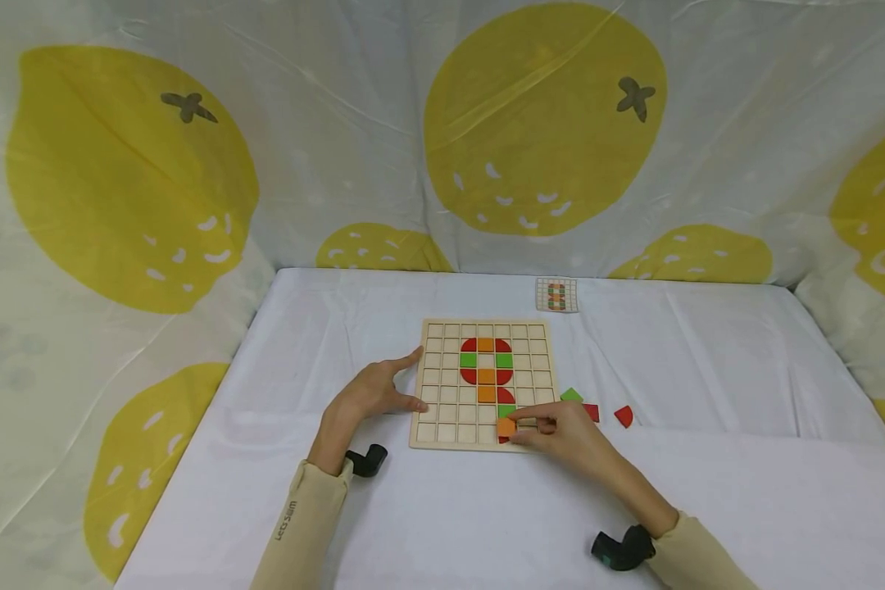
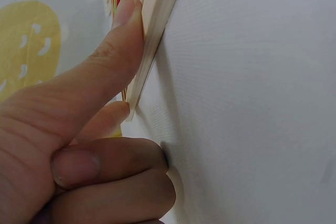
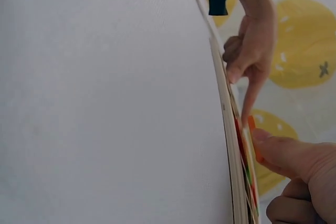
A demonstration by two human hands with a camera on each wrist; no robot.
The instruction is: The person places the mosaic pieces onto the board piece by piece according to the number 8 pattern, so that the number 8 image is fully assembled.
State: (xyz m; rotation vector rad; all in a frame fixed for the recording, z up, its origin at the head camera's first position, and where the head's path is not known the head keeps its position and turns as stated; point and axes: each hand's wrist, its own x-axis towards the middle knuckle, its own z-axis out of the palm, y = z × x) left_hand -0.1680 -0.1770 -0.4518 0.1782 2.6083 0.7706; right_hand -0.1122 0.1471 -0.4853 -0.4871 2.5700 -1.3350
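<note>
A wooden grid board (image 1: 450, 415) lies on the white cloth, with red, green and orange tiles in its middle cells. At its left edge is my left hand (image 1: 372, 389), thumb and index finger stretched apart and touching the rim; the other fingers are curled under in the left wrist view. My right hand (image 1: 571, 434) pinches an orange square tile (image 1: 506, 427) between thumb and fingers over the board's lower right part. In the right wrist view this orange tile (image 3: 252, 123) stands tilted near the board's surface. A red piece (image 1: 503, 440) shows partly beneath it.
Right of the board lie a green tile (image 1: 571, 395), a red tile (image 1: 591, 412) partly behind my right hand, and a red quarter-round tile (image 1: 624, 416). A small pattern card (image 1: 556, 295) lies beyond the board. Lemon-print cloth (image 1: 339, 164) hangs around the table.
</note>
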